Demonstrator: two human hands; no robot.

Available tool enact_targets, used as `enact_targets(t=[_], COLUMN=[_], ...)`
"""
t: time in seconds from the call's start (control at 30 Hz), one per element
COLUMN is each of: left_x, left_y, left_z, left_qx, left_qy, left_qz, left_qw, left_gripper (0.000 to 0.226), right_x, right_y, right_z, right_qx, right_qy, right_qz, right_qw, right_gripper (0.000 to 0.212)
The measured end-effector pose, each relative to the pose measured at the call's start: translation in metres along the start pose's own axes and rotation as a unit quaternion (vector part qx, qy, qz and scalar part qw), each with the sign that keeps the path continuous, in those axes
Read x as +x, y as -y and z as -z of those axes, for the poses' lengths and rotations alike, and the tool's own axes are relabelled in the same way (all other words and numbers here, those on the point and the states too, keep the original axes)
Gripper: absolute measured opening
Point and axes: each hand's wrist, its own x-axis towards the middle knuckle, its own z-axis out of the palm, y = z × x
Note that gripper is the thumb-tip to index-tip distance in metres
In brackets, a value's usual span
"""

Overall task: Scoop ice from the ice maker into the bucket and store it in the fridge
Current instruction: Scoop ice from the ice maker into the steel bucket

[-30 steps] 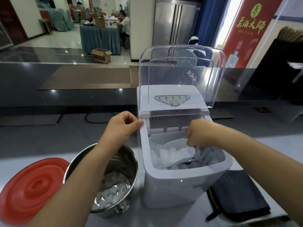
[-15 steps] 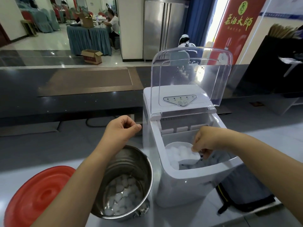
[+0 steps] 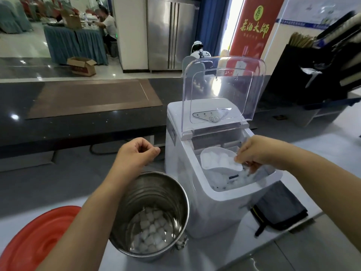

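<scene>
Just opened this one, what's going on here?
A person is scooping ice. The right hand pinches a white scoop heaped with cubes, held over the open ice maker, whose clear lid is flipped up. The left hand is curled, holding nothing, above the steel bucket, which has some ice at the bottom. A red lid lies left of it.

The white ice maker [image 3: 205,202] stands on the counter, its clear lid [image 3: 222,90] swung up and back so the bin is open. A white scoop [image 3: 216,159], heaped with cubes, hangs roughly level over the bin, pinched at its three o'clock end by the right hand [image 3: 257,151]. Loose ice [image 3: 230,180] lies beneath it. At eight o'clock from the machine, just beside it, the steel bucket [image 3: 148,192] stands upright, bucket ice [image 3: 150,231] covering its bottom. The steel fridge [image 3: 170,34] stands shut, far off at eleven o'clock.
</scene>
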Motion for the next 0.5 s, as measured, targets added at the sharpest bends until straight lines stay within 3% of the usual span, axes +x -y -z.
enact_targets(t=[0.27,0.5], left_x=[-0.005,-0.004], left_y=[0.010,0.028], left_z=[0.026,0.052], left_qx=[-0.048,-0.049], left_qy=[0.046,0.045], left_qz=[0.012,0.019], left_qw=[0.998,0.998], left_gripper=[0.011,0.012], right_x=[-0.038,-0.062], right_y=[0.037,0.070], right_z=[-0.015,-0.049], right_qx=[0.055,0.039], right_qy=[-0.012,-0.010], right_qz=[0.029,0.042], right_qw=[0.998,0.998], right_gripper=[0.018,0.021])
